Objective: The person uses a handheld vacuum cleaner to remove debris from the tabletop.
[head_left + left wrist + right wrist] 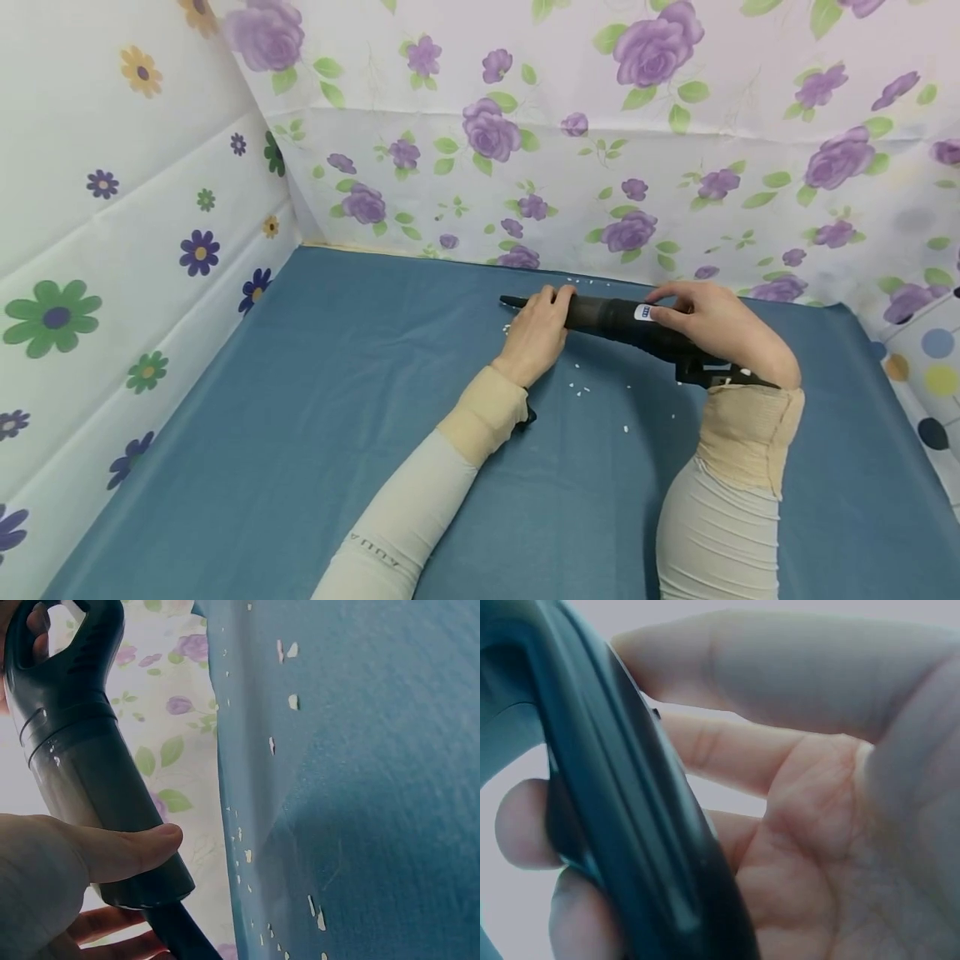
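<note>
A black handheld vacuum cleaner (pixel 622 318) is held in the air over the blue cloth, its narrow nozzle (pixel 513 301) pointing left. My left hand (pixel 534 333) grips the front end near the nozzle. In the left wrist view the thumb of the left hand (pixel 112 855) lies across the smoky dust cup (pixel 97 776), with fingers on the far side. At the rear, my right hand (pixel 712 321) holds the handle. The right wrist view shows fingers of the right hand (pixel 802 817) curled around the dark handle (pixel 630 795).
Small white paper scraps (pixel 577 389) lie scattered on the blue cloth (pixel 360 375) beneath and in front of the vacuum. A flowered curtain wall (pixel 420 167) rises right behind it. Another patterned sheet (pixel 150 275) stands along the left side, and a dotted one (pixel 933 358) at right.
</note>
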Demonstrator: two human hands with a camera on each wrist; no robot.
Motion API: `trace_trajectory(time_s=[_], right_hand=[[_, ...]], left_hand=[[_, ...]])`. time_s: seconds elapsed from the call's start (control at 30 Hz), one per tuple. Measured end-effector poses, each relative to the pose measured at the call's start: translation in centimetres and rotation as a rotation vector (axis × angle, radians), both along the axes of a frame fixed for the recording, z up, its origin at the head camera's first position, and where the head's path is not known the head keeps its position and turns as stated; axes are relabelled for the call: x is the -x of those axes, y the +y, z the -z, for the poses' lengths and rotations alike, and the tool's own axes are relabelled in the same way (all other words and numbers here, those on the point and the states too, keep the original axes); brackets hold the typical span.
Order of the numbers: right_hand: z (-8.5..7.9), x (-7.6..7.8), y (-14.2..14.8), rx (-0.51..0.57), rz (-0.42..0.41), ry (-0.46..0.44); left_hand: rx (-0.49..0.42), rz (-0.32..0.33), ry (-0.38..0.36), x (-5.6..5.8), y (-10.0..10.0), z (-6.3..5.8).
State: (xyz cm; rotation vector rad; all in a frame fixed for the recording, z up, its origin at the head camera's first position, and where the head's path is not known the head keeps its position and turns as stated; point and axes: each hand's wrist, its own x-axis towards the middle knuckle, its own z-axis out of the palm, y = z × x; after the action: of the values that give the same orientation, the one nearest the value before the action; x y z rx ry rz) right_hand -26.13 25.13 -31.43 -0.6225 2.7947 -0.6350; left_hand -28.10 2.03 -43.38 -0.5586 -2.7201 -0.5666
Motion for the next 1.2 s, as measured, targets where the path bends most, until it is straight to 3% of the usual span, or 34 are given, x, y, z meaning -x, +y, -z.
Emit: trace_trajectory(time_s=[0.23,0.47,0.7,1.2], right_hand=[[0.0,-0.1,-0.2,-0.010,0.008,0.002],[-0.3,-0.2,-0.3,-0.021,0.031,0.010],[-0.1,-0.3,-0.9,-0.005,0.025,0.023],[-0.4,-0.3,-1.7,0.000,0.029,0.011]], left_hand=[[-0.024,-0.005,-0.055,0.2,0.0,-0.2],[-0.118,-0.021,-0.120,0.1,0.9,-0.8],[-0.174,-0.056,-0.164,-0.3,0.4,-0.7],[-0.211,-0.061,-0.186,0.1,-0.1,-0.4]])
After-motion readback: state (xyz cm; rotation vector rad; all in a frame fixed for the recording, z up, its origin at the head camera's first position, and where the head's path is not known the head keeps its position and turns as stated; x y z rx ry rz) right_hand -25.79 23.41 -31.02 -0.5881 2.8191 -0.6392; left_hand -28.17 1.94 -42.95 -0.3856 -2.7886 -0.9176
